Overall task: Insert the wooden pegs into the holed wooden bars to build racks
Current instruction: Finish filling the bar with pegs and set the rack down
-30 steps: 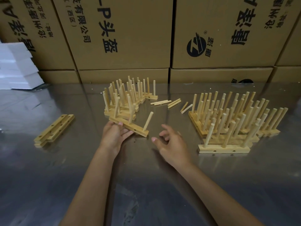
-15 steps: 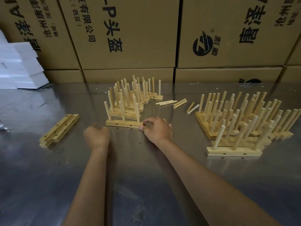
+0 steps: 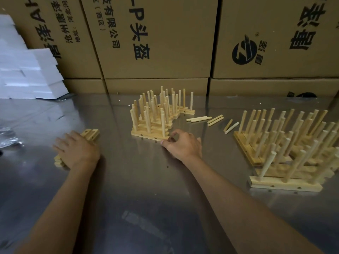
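Many racks point(image 3: 157, 114) stand finished, loose pegs point(image 3: 199, 118) lie right of them; left hand point(image 3: 77, 149) rests flat on empty bars point(image 3: 90, 133), right hand point(image 3: 180, 143) fingers curl beside the nearest rack, holding nothing visible.

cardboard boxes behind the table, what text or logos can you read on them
"-P头盔", cut off at the start, on the middle cardboard box.
"有限公司" and "(西区)" on the same box.
"沧州", then blurred small print and "地址:", on the left box.
Round black logo on the right box; the small characters beside it are too blurred.
Large characters at both frame edges are cut off.
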A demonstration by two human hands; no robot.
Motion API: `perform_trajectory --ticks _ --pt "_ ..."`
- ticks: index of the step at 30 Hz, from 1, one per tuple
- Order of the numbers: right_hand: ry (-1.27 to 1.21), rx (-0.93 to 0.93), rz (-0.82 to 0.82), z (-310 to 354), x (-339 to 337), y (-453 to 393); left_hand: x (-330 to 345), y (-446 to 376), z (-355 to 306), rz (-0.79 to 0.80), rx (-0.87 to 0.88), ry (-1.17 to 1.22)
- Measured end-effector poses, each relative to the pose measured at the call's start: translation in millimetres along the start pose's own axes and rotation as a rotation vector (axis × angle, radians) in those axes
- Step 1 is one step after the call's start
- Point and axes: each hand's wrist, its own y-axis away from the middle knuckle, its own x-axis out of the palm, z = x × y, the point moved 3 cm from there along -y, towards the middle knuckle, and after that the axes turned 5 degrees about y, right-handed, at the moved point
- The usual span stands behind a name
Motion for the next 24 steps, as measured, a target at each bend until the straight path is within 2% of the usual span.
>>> perform_trajectory --ticks 2,10,12,14,16,18,20,22,24 --pt "-0.025 0.014 0.012 0.6 0.1 -1.0 1.3 -9.3 8.0 0.044 0.037 -0.041" --pt "-0.236 0.060 0.057 -2.9 -6.9 2.4 -8.4 26.8 -11.6 -0.076 0.194 0.004" --pt "-0.333 0.103 -0.006 -6.3 -12.8 6.0 -15.1 43.4 -23.6 -0.083 0.248 0.009" --pt "-0.337 0.173 -0.185 -13.5 -20.2 8.9 -21.9 64.4 -37.8 -0.056 0.341 0.113" --pt "-0.306 0.219 -0.292 -18.7 -23.8 13.2 -24.3 90.2 -55.8 0.029 0.451 0.249" --pt "-0.289 0.207 -0.240 -19.9 -23.4 14.2 -20.3 115.3 -78.5 0.134 0.551 0.385" --pt "-0.257 0.171 -0.121 -23.5 -25.2 12.2 -11.9 135.4 -107.4 0.294 0.581 0.594" --pt "-0.195 0.145 -0.022 -33.3 -33.1 9.9 -1.6 149.1 -136.3 0.515 0.472 0.858" --pt "-0.154 0.150 -0.014 -47.7 -43.3 10.2 8.9 159.5 -156.3 0.704 0.265 1.114"
